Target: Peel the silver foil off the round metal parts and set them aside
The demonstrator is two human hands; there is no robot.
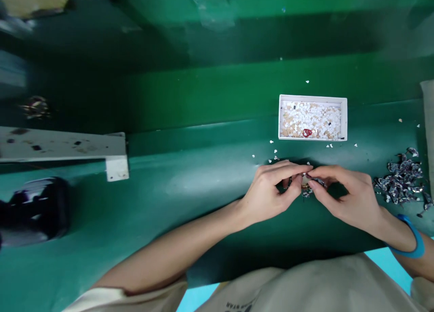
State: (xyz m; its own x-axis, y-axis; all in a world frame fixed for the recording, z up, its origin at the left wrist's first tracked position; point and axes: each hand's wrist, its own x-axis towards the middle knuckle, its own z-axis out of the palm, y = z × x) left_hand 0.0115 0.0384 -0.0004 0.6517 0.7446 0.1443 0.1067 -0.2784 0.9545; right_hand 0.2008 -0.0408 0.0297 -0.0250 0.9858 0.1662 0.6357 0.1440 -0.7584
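Observation:
My left hand (273, 190) and my right hand (346, 192) meet over the green table (190, 199), fingertips pinched together on a small dark patterned piece (310, 184) held between them. Both hands are closed in a pinch. The piece is tiny and partly hidden by my fingers. A blue band (412, 239) circles my right wrist. Just beyond my hands stands a white shallow box (344, 117) filled with small white and tan bits and one red bit (307, 132).
A heap of several dark patterned pieces (403, 178) lies to the right. White crumbs (271, 151) are scattered near the box. At left are a white bracket (115, 163) and a dark rounded object (37, 210). A raised green ledge (237, 90) runs behind.

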